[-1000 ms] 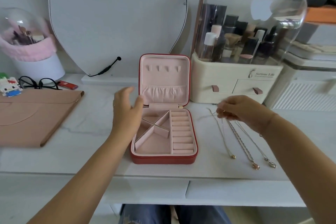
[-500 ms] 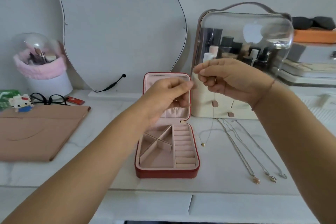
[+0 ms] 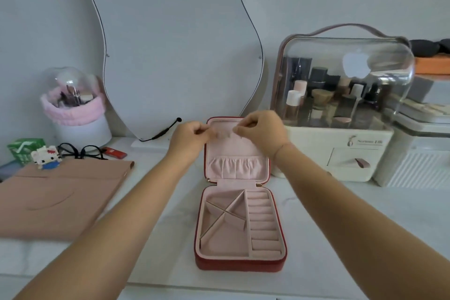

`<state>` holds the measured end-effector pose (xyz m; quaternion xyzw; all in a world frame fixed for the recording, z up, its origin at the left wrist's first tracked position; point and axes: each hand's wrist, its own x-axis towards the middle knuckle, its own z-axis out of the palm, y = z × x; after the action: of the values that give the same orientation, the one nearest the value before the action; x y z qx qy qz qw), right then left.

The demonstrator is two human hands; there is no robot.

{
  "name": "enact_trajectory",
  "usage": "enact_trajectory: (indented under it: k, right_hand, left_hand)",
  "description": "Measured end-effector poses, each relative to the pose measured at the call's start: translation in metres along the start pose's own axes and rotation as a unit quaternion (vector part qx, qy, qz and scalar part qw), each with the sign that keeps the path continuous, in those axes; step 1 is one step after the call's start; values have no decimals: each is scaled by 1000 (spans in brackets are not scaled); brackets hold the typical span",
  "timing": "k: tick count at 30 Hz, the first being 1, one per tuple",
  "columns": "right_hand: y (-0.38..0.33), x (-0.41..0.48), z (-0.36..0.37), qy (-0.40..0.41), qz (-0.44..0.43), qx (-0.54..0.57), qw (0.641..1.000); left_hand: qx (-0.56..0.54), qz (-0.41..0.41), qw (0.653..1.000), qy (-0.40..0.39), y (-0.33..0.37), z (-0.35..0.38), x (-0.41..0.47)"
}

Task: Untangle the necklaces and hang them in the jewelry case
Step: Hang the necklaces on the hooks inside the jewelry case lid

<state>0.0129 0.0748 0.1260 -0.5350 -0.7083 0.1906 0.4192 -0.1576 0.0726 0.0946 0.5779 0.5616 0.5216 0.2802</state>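
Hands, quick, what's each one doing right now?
Left hand: pinching the necklace, faint in the blur, at the jewelry case lid.
Right hand: pinching the same necklace further along.

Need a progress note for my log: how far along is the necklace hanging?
Done: the jewelry case lies open, lid upright. In hand: left hand and right hand pinch what seems a thin chain at the lid's top edge, though it is blurred. Left: no necklace hangs in the lid yet, and the tray compartments hold nothing; other necklaces are out of sight.
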Motion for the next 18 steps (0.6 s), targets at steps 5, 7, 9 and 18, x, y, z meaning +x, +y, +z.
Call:
enact_trajectory:
  k: [5, 7, 9, 18]
  right_hand:
    - [9, 2, 40, 98, 13, 0, 995]
    - [10, 3, 47, 116, 33, 7, 993]
    - [12, 4, 53, 131, 50, 14, 990]
    - [15, 2, 61, 169, 118, -19, 978]
  left_hand:
    - [12, 12, 990, 138, -23, 19, 8]
    - [33, 20, 982, 182, -27, 25, 8]
    - [34, 19, 978, 207, -29, 31, 7]
    - [-34, -25, 973, 227, -29, 47, 4]
